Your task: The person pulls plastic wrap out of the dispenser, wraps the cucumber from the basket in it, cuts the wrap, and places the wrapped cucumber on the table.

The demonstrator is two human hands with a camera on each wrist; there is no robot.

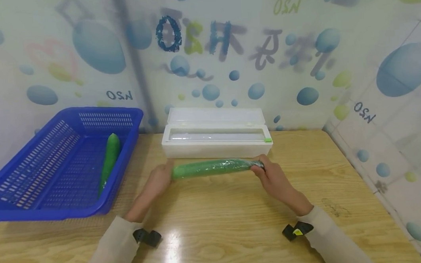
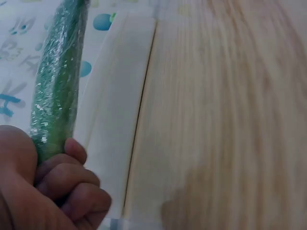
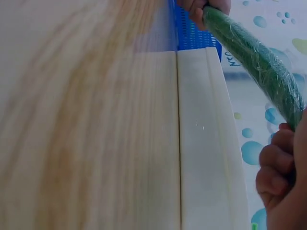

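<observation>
A long green cucumber (image 1: 212,168) in shiny clear plastic film is held level above the table between both hands. My left hand (image 1: 160,178) grips its left end; in the left wrist view the curled fingers (image 2: 67,179) wrap round that end. At the other end, my right hand (image 1: 274,179) pinches the gathered film and tip between thumb and fingers. Just behind the cucumber stands a white cling film box (image 1: 216,149), its lid raised, with a roll of film (image 1: 214,137) inside.
A blue perforated basket (image 1: 68,212) stands at the left of the table, with another cucumber (image 1: 110,158) lying along its right side. The wooden table (image 1: 216,234) meets a patterned wall at the back and another at the right.
</observation>
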